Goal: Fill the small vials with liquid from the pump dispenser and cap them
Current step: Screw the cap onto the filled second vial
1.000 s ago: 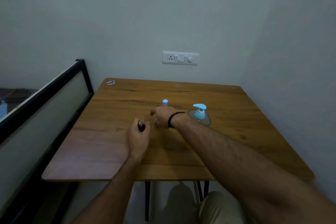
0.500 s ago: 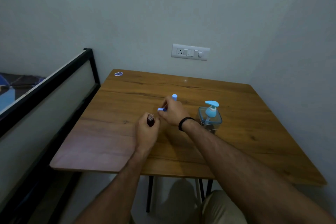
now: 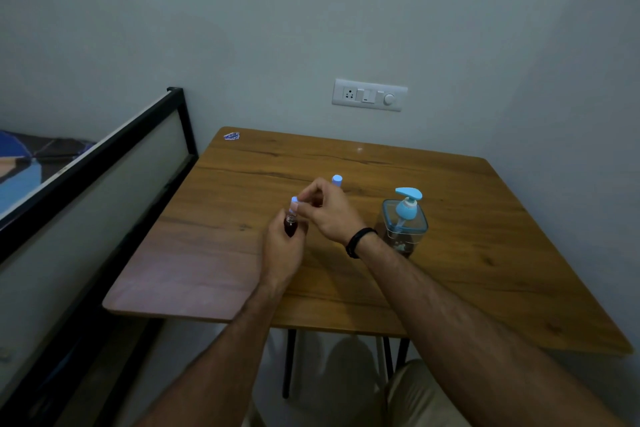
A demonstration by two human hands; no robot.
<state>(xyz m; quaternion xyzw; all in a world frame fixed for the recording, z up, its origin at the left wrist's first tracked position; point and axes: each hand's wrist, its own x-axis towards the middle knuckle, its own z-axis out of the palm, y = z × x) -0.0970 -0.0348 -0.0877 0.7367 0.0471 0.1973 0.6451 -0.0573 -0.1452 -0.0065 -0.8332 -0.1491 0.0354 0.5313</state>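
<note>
- Dark-red liquid fills the vial [image 3: 290,225], which the left hand [image 3: 282,246] grips above the desk [image 3: 467,274].
- Half a second ago the right hand [image 3: 327,210] pinched the pale blue cap [image 3: 294,204] low beside the vial; now it sits at the mouth, so capping looks imminent.
- Behind stands a capped vial [image 3: 337,179]; the pump dispenser [image 3: 405,222] is to the right.

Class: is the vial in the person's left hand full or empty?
Filled: dark red liquid shows through the vial in the left hand.

Left hand [image 3: 282,246] is curled round a vial [image 3: 290,225]; right hand [image 3: 329,210] is held beside it, fingertips pinching a cap [image 3: 294,202].
</note>
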